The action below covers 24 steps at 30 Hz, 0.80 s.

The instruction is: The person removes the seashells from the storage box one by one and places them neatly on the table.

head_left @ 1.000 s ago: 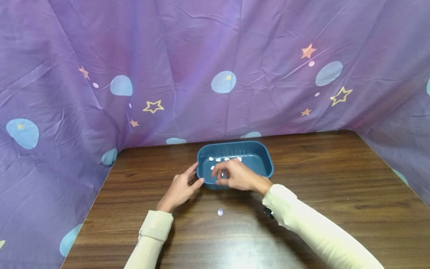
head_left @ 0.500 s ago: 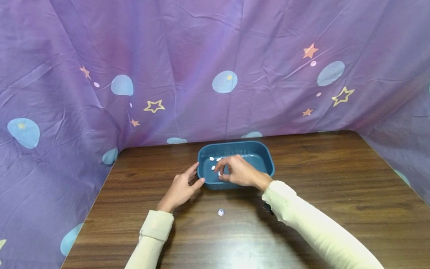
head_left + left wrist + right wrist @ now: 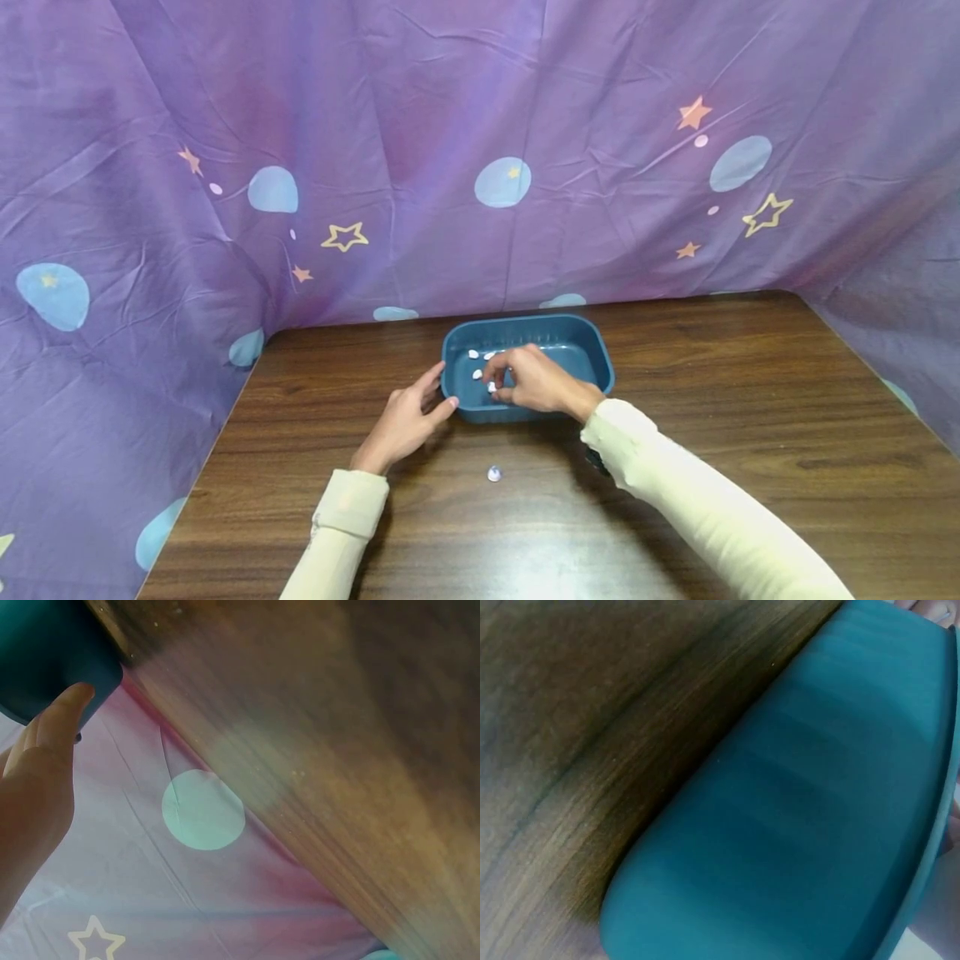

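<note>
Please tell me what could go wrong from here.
The right grip is close to several small white pieces in the blue bin, so it might nudge neighbours out of place. The loose piece on the table lies between the sleeves and could get brushed. The left grip is at the bin's corner; a push there might slide it.

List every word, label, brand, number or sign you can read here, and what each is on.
None: no readable text in any view.
Purple cloth: printed shapes only, no lettering.
Blue bin: no marking seen on the visible walls.
White pieces in the bin: too small to tell.
Small white-and-purple piece on the table: too small to tell.
</note>
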{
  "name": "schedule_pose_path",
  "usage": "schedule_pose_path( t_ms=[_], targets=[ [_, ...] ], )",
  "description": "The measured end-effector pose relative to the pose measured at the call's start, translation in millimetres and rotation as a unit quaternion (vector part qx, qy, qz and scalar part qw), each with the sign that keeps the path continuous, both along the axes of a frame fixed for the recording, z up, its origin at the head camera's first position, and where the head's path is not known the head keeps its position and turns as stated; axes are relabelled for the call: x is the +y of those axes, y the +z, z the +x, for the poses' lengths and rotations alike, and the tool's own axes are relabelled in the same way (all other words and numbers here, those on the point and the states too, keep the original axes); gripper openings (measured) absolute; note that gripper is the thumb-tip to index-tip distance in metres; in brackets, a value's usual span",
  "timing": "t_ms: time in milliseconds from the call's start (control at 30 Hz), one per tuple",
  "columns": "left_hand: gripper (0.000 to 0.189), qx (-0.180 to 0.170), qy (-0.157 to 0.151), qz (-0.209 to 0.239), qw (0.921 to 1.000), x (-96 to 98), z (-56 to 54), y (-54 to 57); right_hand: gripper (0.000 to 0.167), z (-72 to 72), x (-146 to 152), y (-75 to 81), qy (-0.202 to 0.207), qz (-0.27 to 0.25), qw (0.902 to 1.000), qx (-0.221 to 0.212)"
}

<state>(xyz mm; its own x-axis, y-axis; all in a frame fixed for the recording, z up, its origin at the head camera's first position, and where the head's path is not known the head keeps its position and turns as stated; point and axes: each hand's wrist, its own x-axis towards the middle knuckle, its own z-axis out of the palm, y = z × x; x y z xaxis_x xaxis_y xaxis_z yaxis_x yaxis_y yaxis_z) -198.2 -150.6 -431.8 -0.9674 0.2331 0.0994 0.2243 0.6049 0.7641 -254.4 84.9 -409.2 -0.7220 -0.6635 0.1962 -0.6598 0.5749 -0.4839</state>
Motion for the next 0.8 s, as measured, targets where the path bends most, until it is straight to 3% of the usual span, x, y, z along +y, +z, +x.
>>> schedule_pose_path(
  t_ms=[800],
  targets=[
    [0.068, -0.007, -0.001, -0.010, 0.9999, -0.5, -1.2, -1.4, 0.017, -13.3, -6.4, -2.2, -0.038, 0.085, 0.9956, -0.001]
  ],
)
